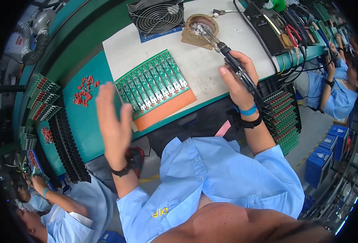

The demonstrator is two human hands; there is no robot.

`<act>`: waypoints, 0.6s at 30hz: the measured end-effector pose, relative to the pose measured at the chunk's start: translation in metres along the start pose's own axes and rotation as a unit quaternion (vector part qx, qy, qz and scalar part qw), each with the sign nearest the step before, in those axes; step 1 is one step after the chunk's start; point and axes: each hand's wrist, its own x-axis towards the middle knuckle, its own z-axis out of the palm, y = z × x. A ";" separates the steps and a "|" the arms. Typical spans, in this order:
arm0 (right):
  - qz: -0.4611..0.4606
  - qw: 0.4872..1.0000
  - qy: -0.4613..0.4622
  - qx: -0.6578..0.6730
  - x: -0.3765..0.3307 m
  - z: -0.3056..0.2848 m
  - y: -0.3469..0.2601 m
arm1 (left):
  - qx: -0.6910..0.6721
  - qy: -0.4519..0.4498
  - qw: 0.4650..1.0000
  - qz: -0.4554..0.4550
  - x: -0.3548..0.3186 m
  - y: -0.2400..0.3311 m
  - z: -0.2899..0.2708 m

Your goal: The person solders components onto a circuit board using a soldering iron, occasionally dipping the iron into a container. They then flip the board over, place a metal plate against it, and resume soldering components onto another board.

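My right hand (242,87) is wrapped round the black handle of a soldering iron (230,56). The iron points up and to the left, its tip end at a round brown bowl (213,23) with silvery bits inside. Open and slightly blurred, my left hand (113,123) hovers by the left edge of a green circuit board panel (152,83), with nothing in it. The panel carries several long dark strips with white parts at their near ends. It lies over an orange sheet (171,108). Beyond my left hand, loose red components with wire leads (83,96) form a pile.
A black fan (158,18) stands behind the panel. Tools and cables crowd the far right, including red-handled pliers (293,34). Stacked boards (280,117) stand right of me; a black rack (67,143) stands left. Co-workers in blue sit at both sides.
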 end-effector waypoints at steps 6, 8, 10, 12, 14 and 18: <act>-0.004 1.000 -0.029 -0.003 0.001 0.003 -0.005 | 0.116 -0.163 0.952 0.232 -0.018 0.083 0.068; -0.010 0.999 -0.036 -0.014 0.004 0.002 -0.009 | 0.141 -0.167 0.946 0.238 -0.015 0.082 0.072; -0.016 0.999 -0.044 -0.011 0.002 0.000 -0.005 | 0.188 -0.162 0.937 0.246 -0.014 0.081 0.072; -0.035 0.997 -0.066 -0.011 0.003 -0.002 -0.001 | 0.194 -0.162 0.937 0.239 -0.017 0.081 0.068; -0.022 0.997 -0.070 0.007 0.003 -0.005 -0.005 | 0.202 -0.159 0.940 0.226 -0.024 0.080 0.061; 0.019 0.992 -0.110 0.051 0.007 -0.023 -0.012 | 0.227 -0.133 0.937 0.229 -0.051 0.056 0.036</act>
